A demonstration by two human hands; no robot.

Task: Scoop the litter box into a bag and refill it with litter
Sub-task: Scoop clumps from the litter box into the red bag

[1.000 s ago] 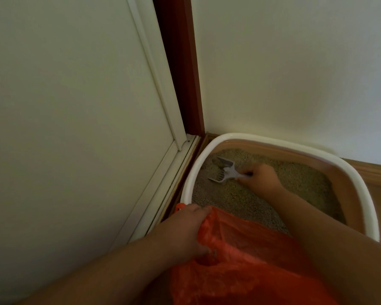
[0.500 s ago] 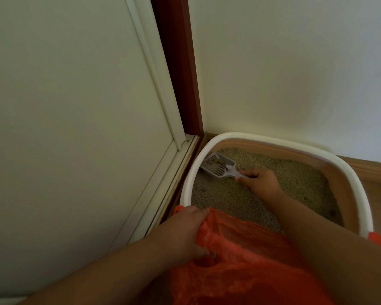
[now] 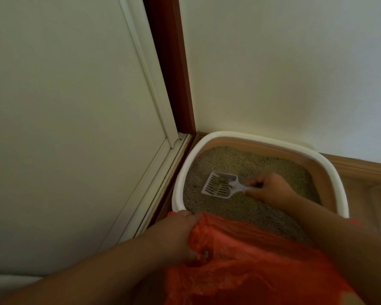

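A white-rimmed litter box [image 3: 251, 138] with tan inner walls sits in the room's corner, filled with grey-beige litter [image 3: 246, 166]. My right hand [image 3: 271, 189] grips the handle of a white slotted scoop [image 3: 219, 187], held level just above the litter with a few small clumps lying in it. An orange plastic bag [image 3: 251, 260] lies over the box's near edge. My left hand [image 3: 176, 235] grips the bag's left rim and holds its mouth apart.
A white door and its frame [image 3: 150, 84] stand close on the left. A dark red-brown post [image 3: 174, 73] fills the corner, and a pale wall [image 3: 284, 69] rises behind the box. Wooden baseboard and floor [image 3: 365, 177] show at the right.
The scoop has come away from the box's far left corner, lifted out of the litter and turned level with clumps in it. My left hand stays on the bag.
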